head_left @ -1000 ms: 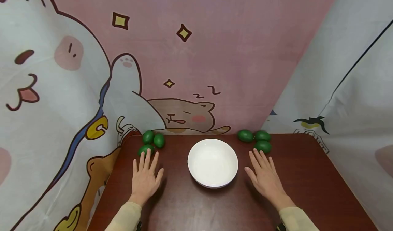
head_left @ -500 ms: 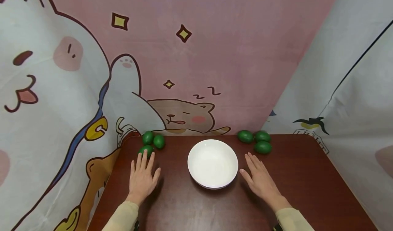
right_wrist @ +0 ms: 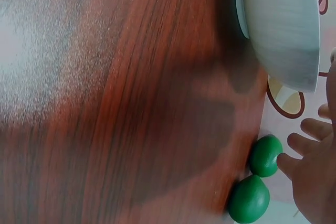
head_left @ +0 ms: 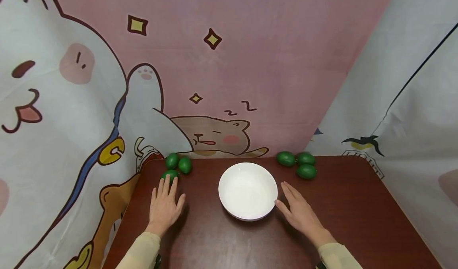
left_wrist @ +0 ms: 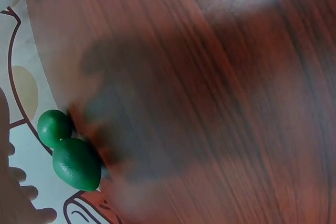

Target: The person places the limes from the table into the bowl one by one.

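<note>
A white bowl (head_left: 248,191) stands in the middle of the dark wooden table. My left hand (head_left: 164,210) is spread over the table to its left, palm down with straight fingers. In the head view its fingertips overlap the nearest of three green limes (head_left: 185,165) at the far left. My right hand (head_left: 300,213) is right of the bowl, fingers extended, thumb tip right at the rim. Beyond it, three more limes (head_left: 306,171) lie together by the far edge. The right wrist view shows the bowl's side (right_wrist: 283,24) near the right hand's fingers (right_wrist: 315,128).
The table's (head_left: 229,245) far edge meets a pink and white curtain (head_left: 279,62) printed with cartoon animals. More of the white cloth (head_left: 411,142) hangs along the right side. Both hands cast shadows on the tabletop.
My right hand has moved left and toward me, away from the right limes and up to the bowl. My left hand has drifted slightly left and toward me. Bowl and limes stay put.
</note>
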`<state>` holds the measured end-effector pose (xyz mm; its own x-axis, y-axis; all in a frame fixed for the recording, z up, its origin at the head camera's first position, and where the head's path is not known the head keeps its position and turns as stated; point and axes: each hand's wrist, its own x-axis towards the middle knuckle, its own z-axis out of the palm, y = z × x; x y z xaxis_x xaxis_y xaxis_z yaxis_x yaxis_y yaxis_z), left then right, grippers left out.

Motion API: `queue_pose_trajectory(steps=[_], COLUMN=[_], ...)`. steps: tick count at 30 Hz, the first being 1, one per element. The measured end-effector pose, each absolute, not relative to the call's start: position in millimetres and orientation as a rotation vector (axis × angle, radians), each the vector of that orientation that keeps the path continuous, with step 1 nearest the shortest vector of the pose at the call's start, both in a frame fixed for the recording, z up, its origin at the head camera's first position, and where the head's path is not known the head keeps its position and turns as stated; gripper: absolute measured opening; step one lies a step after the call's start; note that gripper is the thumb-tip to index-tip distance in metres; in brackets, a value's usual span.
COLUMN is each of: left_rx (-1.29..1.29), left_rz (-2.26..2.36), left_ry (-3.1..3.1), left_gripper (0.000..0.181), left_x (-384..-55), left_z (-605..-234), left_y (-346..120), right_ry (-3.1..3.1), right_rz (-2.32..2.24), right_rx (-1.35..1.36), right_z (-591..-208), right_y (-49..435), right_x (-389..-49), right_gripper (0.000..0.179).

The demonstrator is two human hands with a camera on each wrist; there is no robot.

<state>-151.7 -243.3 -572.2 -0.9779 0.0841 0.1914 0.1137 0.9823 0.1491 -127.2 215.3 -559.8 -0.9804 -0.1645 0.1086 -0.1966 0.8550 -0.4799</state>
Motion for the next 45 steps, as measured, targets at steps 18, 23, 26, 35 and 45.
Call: queue_pose_trajectory(steps=[18, 23, 26, 35, 45], left_rx=[-0.116, -0.112, -0.105, -0.088, -0.097], left_rz=[-0.282, -0.288, -0.305, -0.335, -0.343], left_ry=[-2.96, -2.958, -2.96, -2.982, -2.947], left_gripper=[0.071, 0.07, 0.069, 0.069, 0.067], left_x=[-162.5, -165.8, -168.0, -175.2, -185.2], left_z=[-571.0, -570.8, -568.1, -567.1, -568.9], left_y=[-251.8, -255.3, -255.3, -258.4, -260.2], right_ry=[-3.004, -3.005, -3.005, -3.0, -2.983], right_rz=[0.792, 0.786, 0.785, 0.78, 0.787], right_rx=[0.275, 0.27, 0.268, 0.276, 0.308], right_z=[-562.1, -561.1, -560.5, -559.3, -560.7], right_y=[206.7, 205.0, 204.1, 202.0, 201.1], right_x=[-125.8, -125.3, -124.5, -123.5, -125.0], right_gripper=[0.08, 0.081, 0.081, 0.081, 0.081])
